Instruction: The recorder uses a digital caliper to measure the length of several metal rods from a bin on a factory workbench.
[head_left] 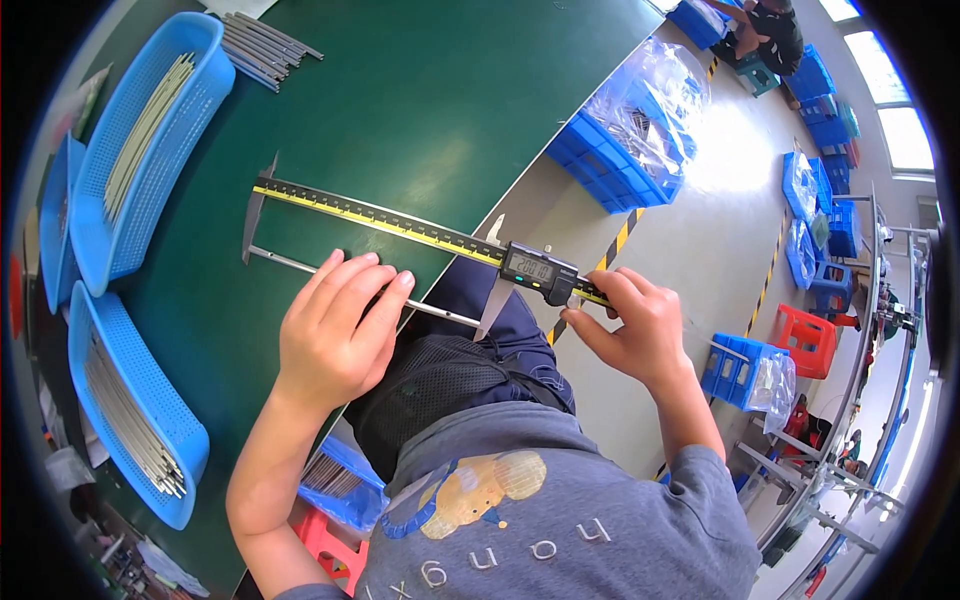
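- Right now, the seated worker's left hand [335, 325] is closed on a thin metal rod [440, 312], its fingers laid across the middle; from where I stand I can't make out the thumb clearly.
- That rod lies between the jaws of a long digital caliper [380, 220], one end at the fixed jaw, the other at the sliding jaw, and runs roughly alongside the beam.
- The right hand [635, 320] grips the caliper by the far end of its beam, thumb and fingers pinching it just beside the slider with its lit display.
- Both rod and caliper are held slantwise over the edge of a green table [440, 100]: their left ends are above the tabletop, their right ends above the worker's lap.
- To the worker's left stand light-blue perforated baskets; the upper one [187, 135] holds pale yellowish rods [150, 135], the lower one [185, 430] silvery rods [130, 415].
- A row of loose grey rods [265, 48] lies at the table's far left, near the upper basket.
- Across the table edge, on the floor, a blue crate [610, 165] is partly covered in clear plastic.
- Farther right I see a red stool [805, 340], and at the back another person [775, 40] in dark clothing.
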